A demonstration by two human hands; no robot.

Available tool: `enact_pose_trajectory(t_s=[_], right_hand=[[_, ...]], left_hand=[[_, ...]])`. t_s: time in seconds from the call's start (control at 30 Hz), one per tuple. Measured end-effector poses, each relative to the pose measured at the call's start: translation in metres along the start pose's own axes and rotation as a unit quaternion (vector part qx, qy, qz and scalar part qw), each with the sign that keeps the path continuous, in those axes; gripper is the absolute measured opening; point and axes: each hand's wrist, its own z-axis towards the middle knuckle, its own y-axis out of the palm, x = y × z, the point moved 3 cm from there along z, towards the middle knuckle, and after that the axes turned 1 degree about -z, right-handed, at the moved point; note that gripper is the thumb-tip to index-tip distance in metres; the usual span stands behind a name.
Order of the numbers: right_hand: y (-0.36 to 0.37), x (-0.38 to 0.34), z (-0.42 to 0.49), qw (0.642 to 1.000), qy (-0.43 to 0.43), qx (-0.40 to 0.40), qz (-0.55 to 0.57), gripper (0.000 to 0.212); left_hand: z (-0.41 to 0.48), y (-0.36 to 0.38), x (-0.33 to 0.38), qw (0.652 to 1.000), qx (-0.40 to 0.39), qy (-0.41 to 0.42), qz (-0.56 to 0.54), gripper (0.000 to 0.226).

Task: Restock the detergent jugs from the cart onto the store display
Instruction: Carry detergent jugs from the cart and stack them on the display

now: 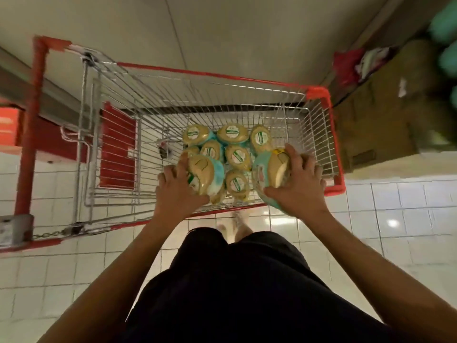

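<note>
**Two jugs, one in each hand**

In the wire cart (319, 92), rimmed in red plastic, the left hand (176, 184) curls its fingers round the left jug (205, 177), which is tipped over. Between the hands the other jugs (237, 155) stand packed together, with teal bodies and broad tan caps. The right hand (296, 179) wraps spread fingers round the right jug (270, 169). Smooth plastic probably slips, so grip the bodies rather than the caps and lift straight up to clear the wire wall. At the far right, blurred teal shapes (442, 26) may be the display.
</note>
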Motion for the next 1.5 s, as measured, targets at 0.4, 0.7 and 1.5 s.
enact_pose_trajectory(t_s=[0.4,0.7,1.5], right_hand=[[0.005,0.102,-0.207,0.976,0.150,0.119,0.100,0.120],[-0.002,0.253,-0.349,0.925,0.281,0.187,0.173,0.118],[-0.185,0.696,-0.437,0.847,0.387,0.270,0.244,0.118]], left_hand=[[-0.103,0.007,0.101,0.965,-0.085,0.244,-0.031,0.133],[-0.203,0.122,0.243,0.905,-0.209,0.359,0.094,0.136],[-0.367,0.405,0.694,0.806,-0.255,0.508,0.165,0.132]])
